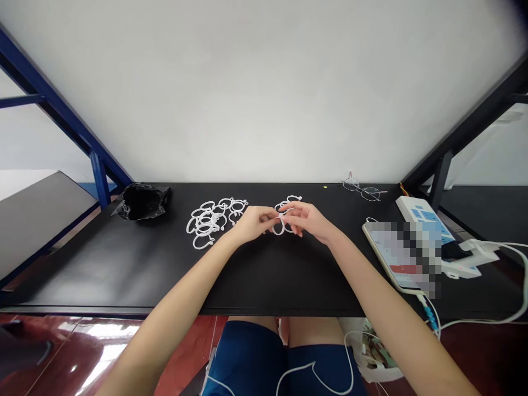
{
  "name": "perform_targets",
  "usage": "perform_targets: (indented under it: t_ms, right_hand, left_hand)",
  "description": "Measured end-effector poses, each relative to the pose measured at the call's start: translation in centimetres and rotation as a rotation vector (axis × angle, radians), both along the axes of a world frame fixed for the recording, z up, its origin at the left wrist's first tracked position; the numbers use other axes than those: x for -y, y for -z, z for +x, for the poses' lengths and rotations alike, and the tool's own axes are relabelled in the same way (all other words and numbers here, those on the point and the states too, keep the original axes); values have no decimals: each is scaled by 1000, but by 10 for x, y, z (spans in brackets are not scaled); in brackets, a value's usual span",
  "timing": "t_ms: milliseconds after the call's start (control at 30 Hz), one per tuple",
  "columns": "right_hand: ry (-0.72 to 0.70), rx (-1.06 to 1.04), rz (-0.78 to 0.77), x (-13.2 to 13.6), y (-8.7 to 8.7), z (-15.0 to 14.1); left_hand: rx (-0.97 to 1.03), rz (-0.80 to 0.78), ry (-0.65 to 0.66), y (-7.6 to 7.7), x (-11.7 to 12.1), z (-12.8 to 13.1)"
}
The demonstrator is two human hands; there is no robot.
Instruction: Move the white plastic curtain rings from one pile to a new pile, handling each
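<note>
Over the middle of the black table, my left hand (pixel 260 221) and my right hand (pixel 304 219) meet at a small white curtain ring (pixel 279 228). Fingertips of both hands pinch its upper part, and its loop hangs below them. Just behind my right hand lie more white rings (pixel 294 197), partly covered by the fingers. To the left of my left hand spreads a loose pile of white rings (pixel 206 223), open loops with small knobbed ends, several overlapping.
A crumpled black plastic bag (pixel 142 202) stands open at the back left. Eyeglasses (pixel 363 190) lie at the back right. A phone (pixel 396 258) with a cable and a white power strip (pixel 424 217) occupy the right side. A wall (pixel 264 99) rises behind the table (pixel 136 269).
</note>
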State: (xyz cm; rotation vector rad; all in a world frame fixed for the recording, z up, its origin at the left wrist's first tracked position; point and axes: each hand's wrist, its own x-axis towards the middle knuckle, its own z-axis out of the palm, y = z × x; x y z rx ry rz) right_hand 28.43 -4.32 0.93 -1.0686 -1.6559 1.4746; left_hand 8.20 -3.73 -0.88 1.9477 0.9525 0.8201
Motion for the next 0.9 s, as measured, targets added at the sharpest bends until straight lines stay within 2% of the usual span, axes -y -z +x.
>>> perform_targets:
  t_ms: [200, 367, 467, 633, 900]
  right_hand:
    - [-3, -24, 20, 0, 4, -5]
    - [122, -92, 85, -5, 10, -5]
    - [182, -92, 116, -7, 14, -4]
    - [192, -83, 159, -7, 16, -4]
    - [180, -120, 202, -5, 12, -4]
  left_hand:
    - [-11, 17, 35, 4, 2, 3]
    - [113, -144, 106, 1, 2, 3]
    - [144, -132, 116, 1, 2, 3]
    - [142, -23, 110, 6, 0, 5]
    - [218, -173, 147, 4, -4, 0]
